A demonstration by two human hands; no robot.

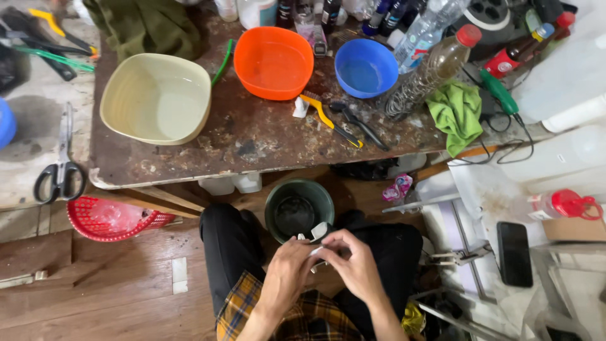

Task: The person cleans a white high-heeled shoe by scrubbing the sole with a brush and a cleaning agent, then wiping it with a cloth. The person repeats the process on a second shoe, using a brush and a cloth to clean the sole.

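My left hand point(287, 268) and my right hand point(353, 262) meet over my lap, both closed around a small white and grey object point(317, 235) whose shape is mostly hidden by the fingers. Just beyond the hands a dark green bucket point(275, 201) stands on the floor between my knees, with dark contents inside. I am seated in black trousers and a yellow plaid shirt.
A worn brown table point(252, 136) ahead carries a cream basin point(154, 98), orange bowl point(273, 62), blue bowl point(365, 67), bottles, brushes and a green cloth point(457, 113). Scissors point(61, 167) lie left, a red basket point(107, 218) sits below, and a black phone point(514, 252) lies right.
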